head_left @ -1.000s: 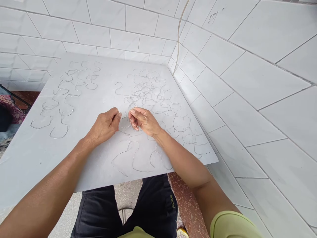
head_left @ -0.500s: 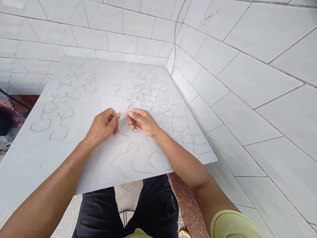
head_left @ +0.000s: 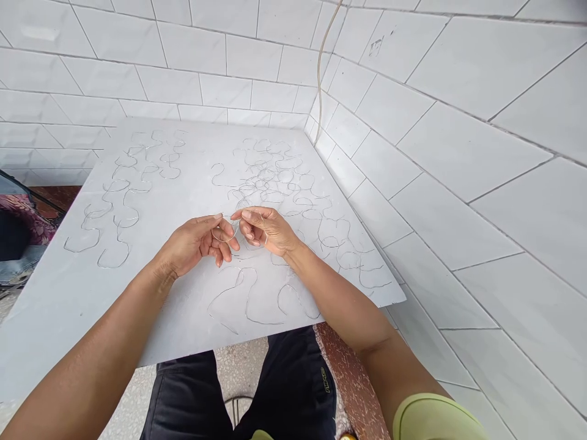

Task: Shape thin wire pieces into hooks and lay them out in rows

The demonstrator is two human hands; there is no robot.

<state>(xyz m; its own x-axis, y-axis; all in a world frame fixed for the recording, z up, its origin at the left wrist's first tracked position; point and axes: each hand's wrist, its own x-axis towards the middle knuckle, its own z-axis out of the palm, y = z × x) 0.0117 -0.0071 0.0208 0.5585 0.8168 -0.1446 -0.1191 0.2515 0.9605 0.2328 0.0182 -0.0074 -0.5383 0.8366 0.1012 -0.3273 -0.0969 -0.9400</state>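
Note:
A thin, bent piece of wire [head_left: 236, 231] hangs in a curve between my two hands, just above the table. My right hand [head_left: 268, 229] pinches it between thumb and forefinger, and a bit of wire shows behind the thumb. Fingers apart, my left hand [head_left: 199, 243] is at the other side of the curve; the wire passes across its fingers. Below my hands, a few S-shaped wires [head_left: 247, 296] lie near the table's front edge.
The white table [head_left: 105, 311] carries a tangle of bent wires [head_left: 266, 177] at the right and rows of curved wires [head_left: 126, 214] at the left. White tiled walls [head_left: 435, 183] meet behind it, with a cable [head_left: 320, 73] in the corner. Dark cloth [head_left: 13, 226] is at far left.
My left hand has loosened from its pinch and its fingers have spread. My right hand still pinches the wire in nearly the same place. The view has shifted slightly.

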